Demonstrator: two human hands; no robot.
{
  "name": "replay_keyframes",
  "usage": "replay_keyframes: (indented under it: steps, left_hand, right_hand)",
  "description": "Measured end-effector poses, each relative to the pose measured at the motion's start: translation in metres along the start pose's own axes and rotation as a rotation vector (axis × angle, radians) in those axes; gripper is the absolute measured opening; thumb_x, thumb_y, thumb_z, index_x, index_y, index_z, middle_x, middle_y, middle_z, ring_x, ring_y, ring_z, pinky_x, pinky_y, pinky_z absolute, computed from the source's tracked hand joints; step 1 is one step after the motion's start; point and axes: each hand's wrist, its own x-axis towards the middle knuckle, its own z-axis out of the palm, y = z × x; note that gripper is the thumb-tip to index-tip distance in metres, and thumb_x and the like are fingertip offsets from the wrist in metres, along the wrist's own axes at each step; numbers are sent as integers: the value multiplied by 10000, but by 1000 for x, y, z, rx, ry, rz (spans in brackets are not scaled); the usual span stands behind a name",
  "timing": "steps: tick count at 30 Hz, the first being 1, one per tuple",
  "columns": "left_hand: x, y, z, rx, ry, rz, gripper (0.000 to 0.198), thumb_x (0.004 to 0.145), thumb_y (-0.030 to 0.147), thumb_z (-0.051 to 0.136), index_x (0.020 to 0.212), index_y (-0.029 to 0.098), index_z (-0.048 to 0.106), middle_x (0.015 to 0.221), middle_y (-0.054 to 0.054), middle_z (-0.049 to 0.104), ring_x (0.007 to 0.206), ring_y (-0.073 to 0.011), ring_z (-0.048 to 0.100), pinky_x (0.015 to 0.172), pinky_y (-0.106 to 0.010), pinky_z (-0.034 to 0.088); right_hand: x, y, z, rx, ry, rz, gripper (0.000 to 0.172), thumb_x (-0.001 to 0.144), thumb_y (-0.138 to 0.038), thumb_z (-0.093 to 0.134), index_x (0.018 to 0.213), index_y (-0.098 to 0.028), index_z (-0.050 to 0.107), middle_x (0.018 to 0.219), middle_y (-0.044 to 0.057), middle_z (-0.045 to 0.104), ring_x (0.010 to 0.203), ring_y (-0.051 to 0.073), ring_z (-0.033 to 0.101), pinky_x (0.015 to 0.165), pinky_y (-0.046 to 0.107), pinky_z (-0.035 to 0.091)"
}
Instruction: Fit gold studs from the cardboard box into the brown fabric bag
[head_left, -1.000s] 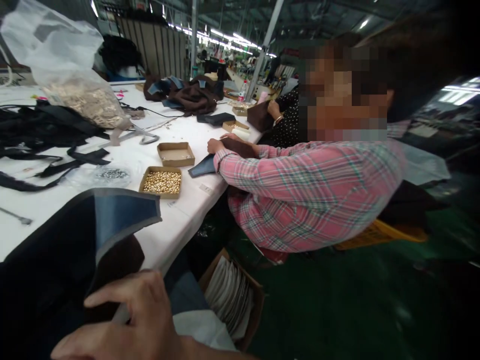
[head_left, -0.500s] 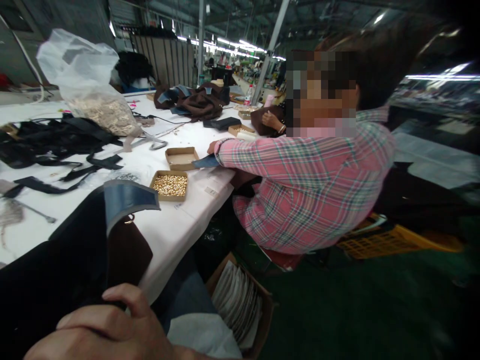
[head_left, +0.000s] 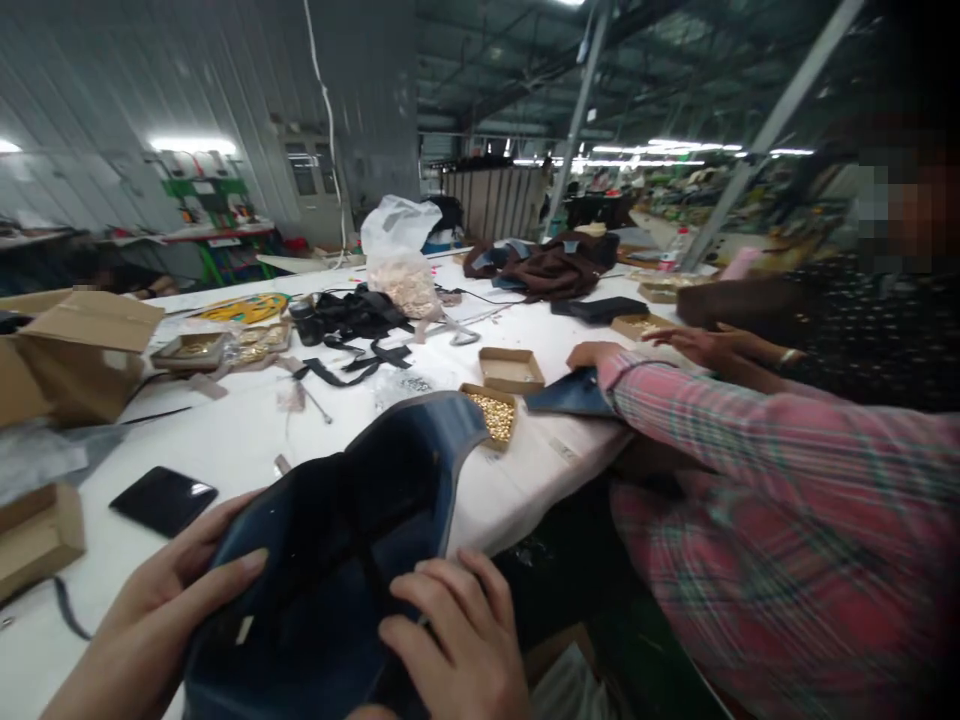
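A dark blue fabric bag piece (head_left: 352, 540) lies open at the near edge of the white table (head_left: 240, 440). My left hand (head_left: 161, 600) grips its left rim, thumb laid over the edge. My right hand (head_left: 457, 640) holds its right side with the fingers curled onto the fabric. Just beyond the bag sits a small cardboard tray of gold rivets (head_left: 495, 412), with an empty tray (head_left: 511, 368) behind it.
A person in a pink plaid shirt (head_left: 780, 500) sits close at the right, a hand (head_left: 592, 354) on blue fabric. Another person (head_left: 847, 320) sits behind. A black phone (head_left: 163, 498), cardboard boxes (head_left: 75, 350), black straps (head_left: 360, 330) and a plastic bag (head_left: 405, 260) lie on the table.
The view has swung left and up, showing more of the table. My left hand has come into view on the bag, which now lies opened between both hands.
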Motion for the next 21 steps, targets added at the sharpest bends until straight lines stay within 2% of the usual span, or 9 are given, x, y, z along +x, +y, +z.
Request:
replay_keyframes:
  steps: [2, 5, 8, 11, 13, 18, 21]
  left_hand:
    - [-3, 2, 2, -25, -33, 41, 1050, 681, 505, 1069, 1609, 336, 608, 1390, -77, 817, 1102, -448, 827, 786, -400, 745]
    - [-6, 3, 4, -44, -39, 86, 1008, 728, 499, 1048, 1615, 292, 616, 1394, -109, 809, 1078, -410, 835, 776, -354, 734]
    - [-8, 2, 5, -45, -53, 111, 931, 798, 498, 1006, 1619, 281, 626, 1404, -118, 801, 1072, -381, 833, 784, -332, 723]
    - [-6, 0, 2, -36, -80, 140, 927, 832, 518, 979, 1646, 283, 603, 1425, -124, 789, 1182, -410, 804, 841, -360, 727]
    - [-2, -1, -2, -5, -97, 165, 925, 849, 543, 965, 1656, 287, 591, 1435, -124, 784, 1225, -420, 789, 864, -372, 726]
    - [8, -13, -19, 64, -177, 161, 900, 838, 579, 963, 1627, 338, 604, 1497, -87, 758, 1289, -437, 761, 956, -418, 725]
    - [11, -17, -24, 127, -105, 190, 896, 790, 619, 968, 1580, 356, 637, 1413, -25, 804, 1270, -453, 760, 922, -430, 740]
  right_hand:
    - [-1, 3, -6, -35, -89, -52, 390, 1177, -292, 458, 853, -281, 675, 1078, 19, 806, 1121, 254, 730, 1239, 500, 455]
    - [1, 11, -20, -113, -302, -219, 263, 1121, -238, 567, 898, -284, 698, 1188, 17, 812, 1181, 266, 724, 1181, 506, 501]
    - [3, 15, -28, -146, -380, -330, 227, 1124, -300, 620, 914, -283, 703, 1205, 27, 811, 1181, 279, 725, 1138, 515, 510]
    - [0, 14, -24, -104, -365, -298, 374, 1163, -521, 593, 900, -277, 700, 1198, 46, 808, 1194, 295, 712, 1173, 527, 463]
    - [-3, 11, -16, -64, -313, -268, 454, 1173, -587, 554, 878, -274, 698, 1183, 39, 807, 1189, 278, 703, 1218, 503, 420]
    - [-5, 1, 5, 17, -53, -206, 622, 1220, -594, 381, 779, -249, 654, 1027, 27, 787, 1093, 224, 696, 1276, 433, 364]
    - [2, -8, 6, 7, -89, -178, 459, 1201, -438, 555, 799, -247, 668, 1046, -2, 790, 1098, 198, 696, 1285, 402, 370]
